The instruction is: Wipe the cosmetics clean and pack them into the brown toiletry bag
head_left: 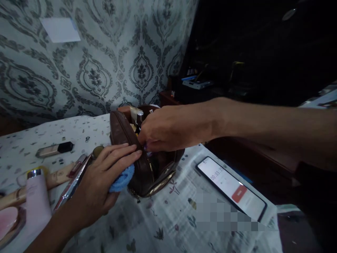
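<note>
A brown cosmetic bag with a gold zipper stands unzipped on the table, holding a cream-coloured tube, a dark bottle with a silver cap and other small items. My right hand reaches into the bag from the right, its fingers curled downward. Something purple shows by its fingertips; what they hold is hidden. My left hand lies with outstretched fingers flat on the bag's near-left side. Under its palm shows a fuzzy blue item; whether the hand grips it I cannot tell.
Left of the bag lie a clear tube with a black cap, a pale pink bottle, a pink compact, beige tubes and a silver-handled brush. A phone showing a timer lies at right on the patterned tablecloth.
</note>
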`<state>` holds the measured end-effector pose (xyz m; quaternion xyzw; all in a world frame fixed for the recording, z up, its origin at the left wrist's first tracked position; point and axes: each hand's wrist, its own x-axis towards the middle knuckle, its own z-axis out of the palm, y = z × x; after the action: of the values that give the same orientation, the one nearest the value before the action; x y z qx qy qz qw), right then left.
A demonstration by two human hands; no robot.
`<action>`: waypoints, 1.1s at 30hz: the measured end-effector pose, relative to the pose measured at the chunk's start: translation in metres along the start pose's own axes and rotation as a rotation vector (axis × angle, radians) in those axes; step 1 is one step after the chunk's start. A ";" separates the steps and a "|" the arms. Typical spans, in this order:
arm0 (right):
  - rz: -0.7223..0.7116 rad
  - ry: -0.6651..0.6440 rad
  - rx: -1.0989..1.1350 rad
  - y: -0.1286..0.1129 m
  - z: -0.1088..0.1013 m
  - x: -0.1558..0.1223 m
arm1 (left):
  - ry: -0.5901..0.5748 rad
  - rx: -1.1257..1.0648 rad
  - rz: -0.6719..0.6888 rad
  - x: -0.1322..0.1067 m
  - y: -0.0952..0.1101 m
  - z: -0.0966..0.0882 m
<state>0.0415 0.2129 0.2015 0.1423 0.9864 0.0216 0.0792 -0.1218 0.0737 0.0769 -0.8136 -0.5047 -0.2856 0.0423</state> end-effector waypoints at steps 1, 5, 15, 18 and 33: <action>-0.085 -0.046 -0.065 0.001 0.007 0.003 | 0.001 -0.001 -0.001 0.000 0.000 0.000; -0.068 0.000 -0.145 0.003 0.040 0.013 | 0.002 0.001 0.004 0.001 0.000 0.000; 0.151 -0.016 0.257 -0.006 0.077 0.026 | -0.009 0.012 -0.009 0.000 0.000 0.000; 0.133 -0.144 0.280 -0.004 0.076 0.023 | -0.019 0.002 -0.007 0.000 0.000 0.000; 0.123 -0.244 0.267 -0.007 0.090 0.016 | -0.021 0.006 0.011 0.001 0.002 0.000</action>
<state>0.0393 0.2123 0.1098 0.2130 0.9531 -0.1222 0.1771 -0.1200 0.0732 0.0780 -0.8193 -0.5014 -0.2753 0.0411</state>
